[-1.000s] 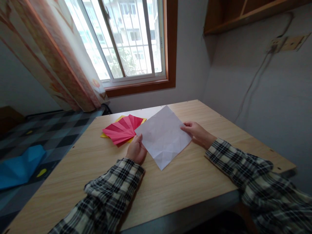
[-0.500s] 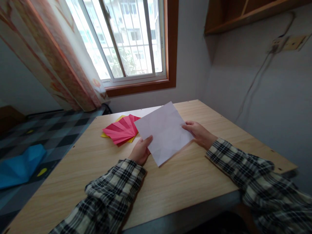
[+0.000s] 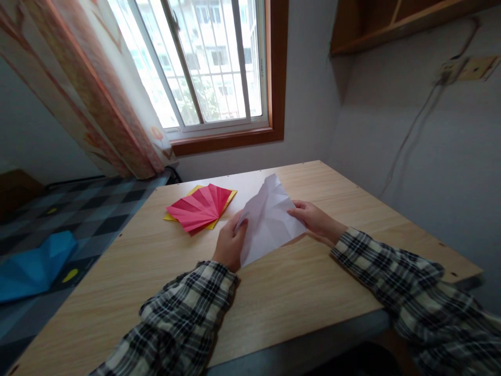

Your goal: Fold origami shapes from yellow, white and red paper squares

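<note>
Right now I hold one white sheet (image 3: 270, 222) between both hands, lifted a little off the table (image 3: 293, 292) and buckled along its creases so the far corner stands up. My left hand (image 3: 230, 243) grips the sheet's left edge, fingers curled over the front and thumb behind it. My right hand (image 3: 315, 219) pinches the right edge, thumb on top and fingers underneath. Both sleeves (image 3: 183, 318) are checked, one on each arm.

Two more papers lie on the table to the left of the sheet: one red fan (image 3: 199, 206), pleated and spread flat, resting on one yellow sheet (image 3: 229, 196) whose corners show past it. The fan lies near my left hand but not touching it. One blue folded paper (image 3: 33, 263) sits off the table, on the checked cover (image 3: 97, 216) at far left. One window (image 3: 211, 62) and one curtain (image 3: 94, 99) stand behind the table.
</note>
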Tool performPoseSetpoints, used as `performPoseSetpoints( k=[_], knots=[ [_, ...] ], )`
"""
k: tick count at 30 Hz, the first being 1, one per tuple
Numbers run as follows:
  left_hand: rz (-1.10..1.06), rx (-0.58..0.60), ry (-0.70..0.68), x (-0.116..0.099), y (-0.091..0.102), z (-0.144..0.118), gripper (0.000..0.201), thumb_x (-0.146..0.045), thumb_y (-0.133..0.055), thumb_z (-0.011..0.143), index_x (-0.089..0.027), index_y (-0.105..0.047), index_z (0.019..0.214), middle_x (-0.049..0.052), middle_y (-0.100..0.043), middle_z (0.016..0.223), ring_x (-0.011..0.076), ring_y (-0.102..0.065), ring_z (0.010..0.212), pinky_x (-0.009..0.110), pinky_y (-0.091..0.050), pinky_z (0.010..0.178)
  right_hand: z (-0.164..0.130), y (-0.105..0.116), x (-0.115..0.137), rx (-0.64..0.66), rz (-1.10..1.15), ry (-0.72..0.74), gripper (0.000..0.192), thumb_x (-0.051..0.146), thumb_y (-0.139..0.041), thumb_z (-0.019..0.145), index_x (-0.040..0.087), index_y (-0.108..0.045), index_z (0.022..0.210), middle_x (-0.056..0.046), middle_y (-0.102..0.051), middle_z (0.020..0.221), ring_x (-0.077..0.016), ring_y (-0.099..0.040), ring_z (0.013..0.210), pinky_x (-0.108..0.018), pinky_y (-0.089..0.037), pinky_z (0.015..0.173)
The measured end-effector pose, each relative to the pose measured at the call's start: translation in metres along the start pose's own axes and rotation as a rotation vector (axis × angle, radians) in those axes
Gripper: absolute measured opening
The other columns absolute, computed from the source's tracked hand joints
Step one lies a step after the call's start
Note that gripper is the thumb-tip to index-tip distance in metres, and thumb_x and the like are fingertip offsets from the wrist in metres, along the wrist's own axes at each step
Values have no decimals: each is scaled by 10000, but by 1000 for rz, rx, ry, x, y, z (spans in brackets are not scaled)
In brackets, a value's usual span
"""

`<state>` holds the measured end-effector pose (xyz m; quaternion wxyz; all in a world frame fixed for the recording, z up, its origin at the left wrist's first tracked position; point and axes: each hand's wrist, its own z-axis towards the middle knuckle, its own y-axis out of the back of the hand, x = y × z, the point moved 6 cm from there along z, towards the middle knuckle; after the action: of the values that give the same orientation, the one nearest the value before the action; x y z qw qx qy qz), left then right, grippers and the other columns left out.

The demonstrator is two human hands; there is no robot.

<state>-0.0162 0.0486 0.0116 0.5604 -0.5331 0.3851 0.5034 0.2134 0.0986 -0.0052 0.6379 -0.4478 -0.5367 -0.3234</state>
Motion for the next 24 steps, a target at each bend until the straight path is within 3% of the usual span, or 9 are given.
performPoseSetpoints(
  k=[3, 7, 10, 12, 15, 17, 19, 24],
  knots=[
    [244, 210, -184, -14, -18, -10, 412, -309, -771, 789, -244, -715, 1192, 69, -598, 1419, 292, -432, 1404, 431, -219, 1232, 1, -5, -2, -6, 52, 29, 279, 303, -734, 815, 172, -708, 1060, -99, -755, 1017, -191, -703, 808, -310, -589, 740],
    [357, 409, -223, -15, -37, -23, 334, -351, -720, 833, -267, -741, 1156, 83, -480, 1526, 319, -336, 1459, 497, -125, 1249, 1, -14, -2, -9, 135, 33, 277, 332, -756, 795, 168, -718, 1015, -88, -766, 959, -196, -710, 799, -316, -588, 759],
    [412, 366, -290, -19, -37, -24, 267, -285, -719, 828, -271, -763, 1091, 77, -487, 1514, 320, -308, 1465, 502, -100, 1252, 0, -21, 0, 32, 179, 18, 264, 322, -757, 784, 169, -712, 995, -82, -766, 957, -209, -717, 834, -331, -588, 785],
    [442, 279, -339, -22, -31, -21, 340, -231, -719, 824, -281, -731, 1160, 62, -468, 1526, 305, -303, 1464, 500, -112, 1249, 0, -23, 2, 41, 211, 23, 253, 308, -744, 794, 173, -703, 1004, -79, -764, 964, -209, -717, 861, -336, -588, 809],
    [354, 192, -245, -17, -21, -12, 510, -212, -729, 815, -291, -629, 1309, 67, -463, 1527, 295, -345, 1448, 488, -192, 1228, -1, -25, 4, 54, 241, 33, 233, 306, -712, 833, 175, -696, 1025, -85, -756, 989, -202, -709, 898, -336, -583, 861],
    [237, 195, -102, -7, -18, -8, 573, -210, -757, 787, -269, -601, 1335, 91, -502, 1488, 307, -400, 1417, 473, -255, 1206, -2, -26, 2, 70, 248, 22, 238, 316, -707, 845, 178, -696, 1039, -91, -752, 1016, -198, -704, 904, -332, -584, 873],
    [202, 210, -46, -4, -18, -8, 586, -192, -778, 757, -250, -610, 1316, 100, -525, 1465, 307, -406, 1413, 458, -237, 1214, -2, -27, -1, 72, 250, 8, 258, 351, -712, 849, 184, -694, 1045, -91, -750, 1025, -196, -701, 895, -328, -587, 864],
    [283, 227, -152, -11, -25, -15, 583, -147, -810, 689, -246, -658, 1244, 109, -505, 1475, 317, -319, 1458, 460, -86, 1250, -2, -26, -3, 30, 180, 57, 444, 592, -589, 902, 196, -678, 1083, -101, -739, 1058, -215, -692, 949, -338, -577, 861]
  ],
)
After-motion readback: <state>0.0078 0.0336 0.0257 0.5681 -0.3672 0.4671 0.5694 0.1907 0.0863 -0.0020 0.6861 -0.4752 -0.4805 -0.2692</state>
